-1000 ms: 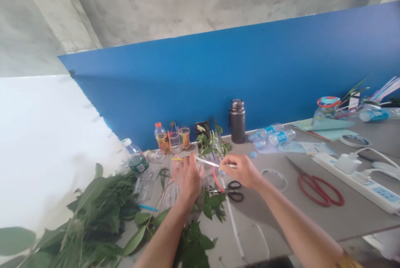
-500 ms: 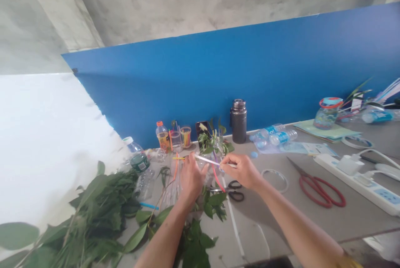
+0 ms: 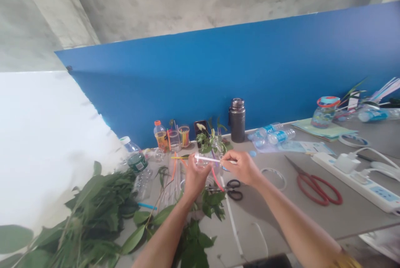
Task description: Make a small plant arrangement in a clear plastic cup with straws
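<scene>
Both hands are raised over the table, working close together. The left hand point(image 3: 195, 178) is curled around a clear plastic piece point(image 3: 201, 161), fingers closed on it and thumb side up (its exact shape is hard to read through the fingers). The right hand point(image 3: 242, 168) pinches a white straw point(image 3: 208, 159) between thumb and fingertips. The straw lies almost crosswise to the view, its long axis sloping slightly down toward the right hand. Its far end reaches across the top of the left hand, so the right hand holds the near end and the left hand sits under the other. A red strip point(image 3: 216, 177) curves down just below the straw. Black-handled scissors point(image 3: 234, 189) lie on the gray table point(image 3: 281, 214) under the right wrist, and leafy branches point(image 3: 93, 205) are heaped to the left.
</scene>
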The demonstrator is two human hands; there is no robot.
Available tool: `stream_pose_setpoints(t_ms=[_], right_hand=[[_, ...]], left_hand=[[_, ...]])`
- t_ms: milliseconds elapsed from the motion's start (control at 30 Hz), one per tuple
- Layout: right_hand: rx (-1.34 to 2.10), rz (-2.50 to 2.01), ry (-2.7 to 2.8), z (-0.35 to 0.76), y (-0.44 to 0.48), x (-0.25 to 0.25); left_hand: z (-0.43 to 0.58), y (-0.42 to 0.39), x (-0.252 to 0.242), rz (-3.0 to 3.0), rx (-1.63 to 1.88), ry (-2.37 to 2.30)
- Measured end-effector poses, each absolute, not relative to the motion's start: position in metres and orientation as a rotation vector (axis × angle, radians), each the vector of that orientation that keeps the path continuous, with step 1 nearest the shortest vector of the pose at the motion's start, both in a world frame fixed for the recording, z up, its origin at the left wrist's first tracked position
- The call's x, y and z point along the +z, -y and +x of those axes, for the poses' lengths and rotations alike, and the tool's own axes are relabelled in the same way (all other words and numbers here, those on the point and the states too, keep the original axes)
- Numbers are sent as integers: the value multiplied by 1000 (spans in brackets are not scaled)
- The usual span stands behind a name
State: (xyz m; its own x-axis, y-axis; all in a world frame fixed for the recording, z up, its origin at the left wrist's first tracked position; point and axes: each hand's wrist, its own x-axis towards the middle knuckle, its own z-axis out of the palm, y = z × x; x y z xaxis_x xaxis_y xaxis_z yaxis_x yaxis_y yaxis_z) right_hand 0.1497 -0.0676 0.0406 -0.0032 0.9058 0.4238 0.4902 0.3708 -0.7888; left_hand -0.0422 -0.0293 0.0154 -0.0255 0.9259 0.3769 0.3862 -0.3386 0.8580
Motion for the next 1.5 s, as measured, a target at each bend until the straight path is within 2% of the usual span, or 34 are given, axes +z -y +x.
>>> stream_pose_setpoints(t_ms=[333,633,1500], right_hand=[[555,-1275,1595,154,67,45],[508,-1302,1595,156,66,45],[757,-1162,1594,158,72,56]], left_hand=[[-40,41,29,1747,1376,-1257],[-41,40,23,1689,1371,-1035],[-45,40,10,1360,1034,-524]])
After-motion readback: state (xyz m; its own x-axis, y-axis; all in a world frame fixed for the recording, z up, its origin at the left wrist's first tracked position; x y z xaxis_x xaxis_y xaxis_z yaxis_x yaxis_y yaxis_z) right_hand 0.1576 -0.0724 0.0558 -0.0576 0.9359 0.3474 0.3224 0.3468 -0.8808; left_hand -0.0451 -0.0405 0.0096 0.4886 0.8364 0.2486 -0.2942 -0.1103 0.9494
